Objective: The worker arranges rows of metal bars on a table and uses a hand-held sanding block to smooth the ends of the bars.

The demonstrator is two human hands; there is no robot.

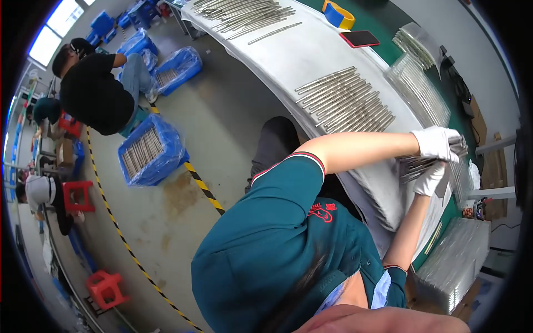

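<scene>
The left hand (438,144), in a white glove, is closed around a bundle of thin metal rods (459,146) above the right-hand part of the white-covered surface (266,66). The right hand (429,179), gloved too, is pressed up just beneath it, fingers curled against the rods; whether it grips any cannot be told. The bundle is silvery grey, its ends poking out past the left glove toward the right; the gloves hide most of its length, so its long axis is hard to read. More dark grey rods (412,168) show just left of the hands, their far ends hidden.

Farther along the surface lies a row of rods (347,100), straight, slender and shiny, with brownish tints among them. They lie side by side, long axes roughly parallel, each slanting gently from lower left to upper right. Right of this row are clear plastic packs (421,91).

Beyond it are a red-edged phone (360,38) and a blue-and-yellow ring (338,15). At the far end a denser pile of rods (239,15) slants the same way, with a single rod (275,33) apart. Away on the floor, a blue crate (175,145) holds similar rods.
</scene>
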